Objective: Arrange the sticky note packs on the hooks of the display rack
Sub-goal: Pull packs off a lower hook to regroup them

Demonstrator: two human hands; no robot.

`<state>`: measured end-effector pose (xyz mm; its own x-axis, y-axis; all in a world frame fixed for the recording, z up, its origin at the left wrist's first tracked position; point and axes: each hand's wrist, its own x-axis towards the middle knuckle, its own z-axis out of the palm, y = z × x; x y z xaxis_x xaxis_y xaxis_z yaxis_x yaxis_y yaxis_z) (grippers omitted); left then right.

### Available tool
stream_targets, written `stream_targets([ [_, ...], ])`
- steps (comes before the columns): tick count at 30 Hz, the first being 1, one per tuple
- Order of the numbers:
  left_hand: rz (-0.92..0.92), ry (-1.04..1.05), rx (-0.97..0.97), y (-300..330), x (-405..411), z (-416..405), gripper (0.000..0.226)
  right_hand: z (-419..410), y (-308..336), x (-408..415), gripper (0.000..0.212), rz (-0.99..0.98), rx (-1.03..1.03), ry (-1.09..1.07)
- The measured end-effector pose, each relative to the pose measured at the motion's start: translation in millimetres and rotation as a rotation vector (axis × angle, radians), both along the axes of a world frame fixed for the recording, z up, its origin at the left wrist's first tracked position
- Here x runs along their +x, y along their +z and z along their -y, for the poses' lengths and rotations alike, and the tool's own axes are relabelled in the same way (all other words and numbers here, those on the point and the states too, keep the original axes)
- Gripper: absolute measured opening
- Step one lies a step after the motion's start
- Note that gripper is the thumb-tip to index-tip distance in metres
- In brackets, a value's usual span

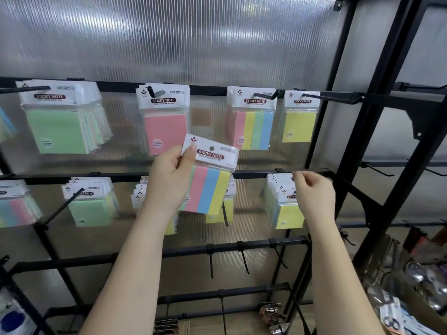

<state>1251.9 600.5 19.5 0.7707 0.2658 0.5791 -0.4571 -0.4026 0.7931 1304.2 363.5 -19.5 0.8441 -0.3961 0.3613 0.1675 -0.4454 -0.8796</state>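
The left hand [169,182] grips one sticky note pack [209,176] by the left edge of its white header card, thumb on the front face. This pack shows pink, blue and yellow strips, is tilted clockwise, and is held in front of the display rack [254,174] between its top and second rails, on no hook.

The right hand [314,193] has loosely curled fingers, with fingertips [298,176] drawn together at the second rail, just above the yellow packs [286,206] hanging near the right end of that rail. Whether the fingertips pinch anything cannot be told.

Top rail, left to right: a green stack [60,122], a pink pack [165,122], a four-colour pack [254,122] and a yellow pack [300,119], each on its own hook. Second rail: a green stack [88,204] on a hook towards the left end, and further packs partly hidden behind the left hand. The hooks [244,258] on the third rail carry nothing.
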Motion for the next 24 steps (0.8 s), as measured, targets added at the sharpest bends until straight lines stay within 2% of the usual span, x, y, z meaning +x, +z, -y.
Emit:
stream_targets([
  [4,0.077,-0.09,-0.063,19,3,22,0.03,6,-18,-6,0.027,-0.098,-0.121,0.001],
  [10,0.231,-0.198,-0.153,56,7,55,0.005,12,-27,-11,0.026,-0.115,-0.078,-0.016],
  [14,0.284,-0.222,-0.161,73,14,73,0.005,15,-28,-14,0.025,-0.105,-0.05,0.0],
  [19,0.258,-0.223,-0.208,72,28,83,0.013,18,-30,-14,0.026,-0.097,-0.033,0.016],
  [24,0.232,-0.206,-0.238,71,36,85,0.007,23,-30,-15,0.025,-0.081,-0.009,0.025],
])
